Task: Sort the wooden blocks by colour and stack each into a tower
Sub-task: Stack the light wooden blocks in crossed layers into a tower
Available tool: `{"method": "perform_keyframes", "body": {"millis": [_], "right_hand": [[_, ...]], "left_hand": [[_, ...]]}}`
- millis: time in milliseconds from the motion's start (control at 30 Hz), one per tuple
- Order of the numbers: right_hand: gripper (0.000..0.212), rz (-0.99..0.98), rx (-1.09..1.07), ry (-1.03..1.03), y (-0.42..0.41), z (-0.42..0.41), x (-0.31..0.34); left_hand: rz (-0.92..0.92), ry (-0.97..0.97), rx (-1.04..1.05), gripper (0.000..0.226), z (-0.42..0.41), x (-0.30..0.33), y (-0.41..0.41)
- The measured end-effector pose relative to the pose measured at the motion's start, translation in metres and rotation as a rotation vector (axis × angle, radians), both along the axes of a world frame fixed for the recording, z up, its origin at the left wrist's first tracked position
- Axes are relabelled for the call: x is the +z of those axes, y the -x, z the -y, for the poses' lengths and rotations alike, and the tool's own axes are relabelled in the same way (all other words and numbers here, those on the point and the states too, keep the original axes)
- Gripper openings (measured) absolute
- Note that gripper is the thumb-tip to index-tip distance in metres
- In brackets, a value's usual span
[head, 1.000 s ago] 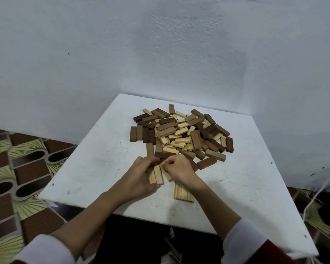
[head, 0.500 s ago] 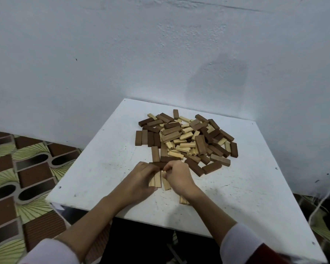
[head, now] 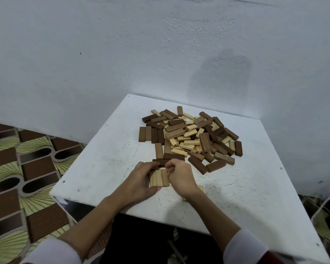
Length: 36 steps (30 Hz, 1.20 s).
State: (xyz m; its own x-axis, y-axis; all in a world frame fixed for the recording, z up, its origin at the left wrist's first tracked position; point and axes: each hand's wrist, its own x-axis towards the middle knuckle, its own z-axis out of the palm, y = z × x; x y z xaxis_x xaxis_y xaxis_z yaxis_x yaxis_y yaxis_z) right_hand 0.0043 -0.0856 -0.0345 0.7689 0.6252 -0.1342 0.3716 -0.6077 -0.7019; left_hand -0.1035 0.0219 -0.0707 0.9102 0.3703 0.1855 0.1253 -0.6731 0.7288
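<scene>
On the white counter (head: 107,164), three pale blocks (head: 159,177) lie side by side, pressed between the left hand (head: 139,181) and right hand (head: 180,176), each grip narrow against them. The mixed pile of blocks (head: 191,138) lies just beyond the hands.

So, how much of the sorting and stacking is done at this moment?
Very little. No tower stands yet. Both hands, left hand and right hand, press a row of light blocks together flat on the white table; a few more light blocks lie under the right wrist. The mixed pile of dark and light blocks is still unsorted.
</scene>
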Motion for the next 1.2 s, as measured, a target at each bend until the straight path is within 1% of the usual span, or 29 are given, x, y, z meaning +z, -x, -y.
{"method": "perform_keyframes", "body": {"millis": [200, 300, 367, 400, 467, 500, 600, 733, 833, 933, 1067, 1200], "right_hand": [[0.029, 0.014, -0.027, -0.01, 0.004, 0.0, -0.007], [0.032, 0.022, -0.024, -0.012, 0.005, 0.0, -0.008], [0.034, 0.025, -0.018, -0.01, 0.006, 0.0, -0.007], [0.036, 0.022, -0.02, -0.005, 0.007, 0.0, -0.007], [0.038, 0.027, -0.026, 0.002, 0.008, 0.001, -0.006], [0.038, 0.034, -0.025, 0.003, 0.008, 0.001, -0.006], [0.038, 0.037, -0.006, 0.004, 0.01, 0.0, -0.006], [0.041, 0.043, 0.035, -0.01, 0.011, -0.002, -0.007], [0.043, -0.037, 0.043, -0.072, 0.01, -0.001, -0.005], [0.044, -0.13, 0.035, -0.203, 0.01, -0.001, -0.006], [0.051, -0.188, 0.031, -0.321, 0.011, 0.0, -0.011], [0.059, -0.207, 0.016, -0.371, 0.014, 0.0, -0.015]], "left_hand": [[0.005, 0.025, 0.025, 0.071, -0.001, -0.006, -0.002], [0.004, 0.048, 0.001, 0.072, -0.003, -0.007, -0.002], [0.013, 0.071, -0.004, 0.068, -0.004, -0.006, -0.001], [0.027, 0.069, 0.006, 0.062, -0.005, -0.006, 0.0], [0.072, 0.021, 0.019, 0.047, -0.008, -0.005, 0.0], [0.084, -0.005, 0.017, 0.046, -0.01, -0.005, 0.0], [0.096, -0.071, -0.019, 0.055, -0.014, -0.007, -0.001], [0.112, -0.112, -0.08, 0.057, -0.014, -0.005, -0.001], [0.12, -0.118, -0.115, 0.061, -0.014, -0.004, 0.0], [0.108, -0.089, -0.104, 0.064, -0.013, -0.005, 0.003], [0.1, -0.066, -0.086, 0.066, -0.012, -0.007, 0.006], [0.125, -0.048, -0.053, 0.066, -0.01, -0.006, 0.007]]}}
